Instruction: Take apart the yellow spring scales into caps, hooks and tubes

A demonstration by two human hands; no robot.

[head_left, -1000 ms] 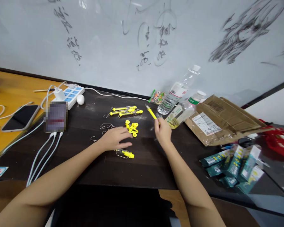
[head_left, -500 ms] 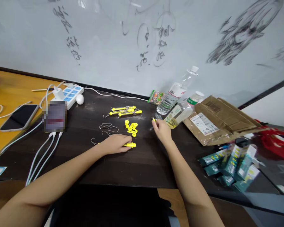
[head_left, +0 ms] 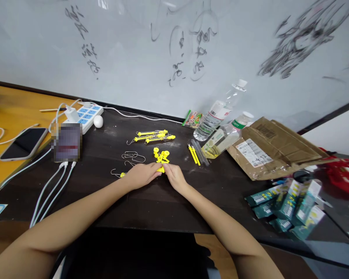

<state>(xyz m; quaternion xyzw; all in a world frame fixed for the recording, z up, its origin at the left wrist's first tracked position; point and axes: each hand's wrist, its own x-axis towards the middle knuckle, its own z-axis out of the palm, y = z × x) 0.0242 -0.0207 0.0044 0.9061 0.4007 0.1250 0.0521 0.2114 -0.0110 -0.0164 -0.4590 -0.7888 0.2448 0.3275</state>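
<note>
My left hand [head_left: 142,175] is wrapped round a yellow rod with a wire hook [head_left: 115,173] sticking out on its left. At the rod's yellow right end [head_left: 161,169], my right hand [head_left: 174,176] pinches with its fingertips against those of my left. Just behind the hands lie several small yellow caps and rings [head_left: 162,155]. Loose wire hooks [head_left: 133,157] rest to their left. Several yellow hooked rods [head_left: 154,136] lie farther back. To the right are thin yellow sticks [head_left: 194,155] beside clear tubes [head_left: 202,153].
Two plastic bottles [head_left: 211,122] and a snack packet [head_left: 192,119] stand at the back right. Beyond them are a cardboard parcel [head_left: 267,147] and teal boxes [head_left: 285,203]. On the left are a power strip [head_left: 88,116], cables and a phone [head_left: 24,144].
My right hand has moved left from the sticks and tubes to the right end of the rod. The rod in my left hand has moved slightly away from me.
</note>
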